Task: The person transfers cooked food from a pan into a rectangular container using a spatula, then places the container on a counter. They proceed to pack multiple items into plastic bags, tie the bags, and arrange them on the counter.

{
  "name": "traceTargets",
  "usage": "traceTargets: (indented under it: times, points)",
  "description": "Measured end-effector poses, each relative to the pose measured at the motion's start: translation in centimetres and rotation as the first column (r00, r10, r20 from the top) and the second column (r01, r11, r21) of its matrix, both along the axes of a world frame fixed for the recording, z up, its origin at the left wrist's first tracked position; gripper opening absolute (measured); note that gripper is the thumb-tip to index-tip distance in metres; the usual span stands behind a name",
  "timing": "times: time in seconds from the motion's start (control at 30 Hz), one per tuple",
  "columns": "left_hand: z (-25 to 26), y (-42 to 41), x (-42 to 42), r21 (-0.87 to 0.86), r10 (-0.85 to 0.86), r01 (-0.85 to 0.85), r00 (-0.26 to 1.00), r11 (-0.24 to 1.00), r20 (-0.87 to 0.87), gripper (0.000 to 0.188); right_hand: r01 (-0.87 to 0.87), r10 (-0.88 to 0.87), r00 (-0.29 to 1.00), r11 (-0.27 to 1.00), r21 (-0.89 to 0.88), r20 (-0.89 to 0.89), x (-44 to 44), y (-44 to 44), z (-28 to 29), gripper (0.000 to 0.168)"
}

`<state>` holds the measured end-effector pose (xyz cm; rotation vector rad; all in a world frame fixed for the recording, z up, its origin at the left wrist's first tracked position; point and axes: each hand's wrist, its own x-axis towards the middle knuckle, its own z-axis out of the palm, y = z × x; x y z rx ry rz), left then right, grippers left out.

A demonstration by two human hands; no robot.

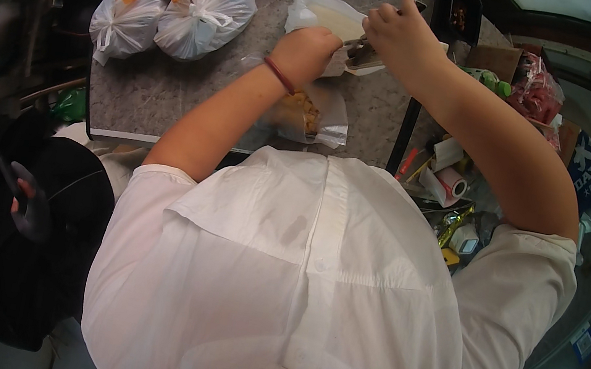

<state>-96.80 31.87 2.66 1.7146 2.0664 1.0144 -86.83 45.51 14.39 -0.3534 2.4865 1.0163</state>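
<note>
My left hand [305, 54], a dark red bangle at its wrist, is curled at the edge of a pale paper-like piece [335, 65]. My right hand [399, 32] is closed around a dark tool [420, 7], most of which the fingers hide. Between the hands lies a brownish-grey metal piece [363, 55]; I cannot tell whether it belongs to that tool. Just beyond my left hand lies an open white wrapper [301, 1] with something pale and flat in it. Nearer my body, a clear plastic bag [333, 127] holds yellow chunks [308, 112], partly hidden by my left forearm.
Several tied white plastic bags [205, 19] stand on the grey table [129, 100] at the left. A black tray [464, 14] with dark bits sits far right. Below it are a cardboard box [493, 62], red packets [538, 89] and a paper roll [450, 186]. Black fabric [49, 273] is at my left.
</note>
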Motion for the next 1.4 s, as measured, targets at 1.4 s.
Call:
traceTargets:
  times: [1.4]
  points:
    - [1.6,-0.2,3.4,-0.061,-0.002,-0.008,0.988,0.998,-0.155,0.005,0.362,-0.666,0.582,0.726,-0.585,-0.466,13.7,-4.4,-6.3,0.062]
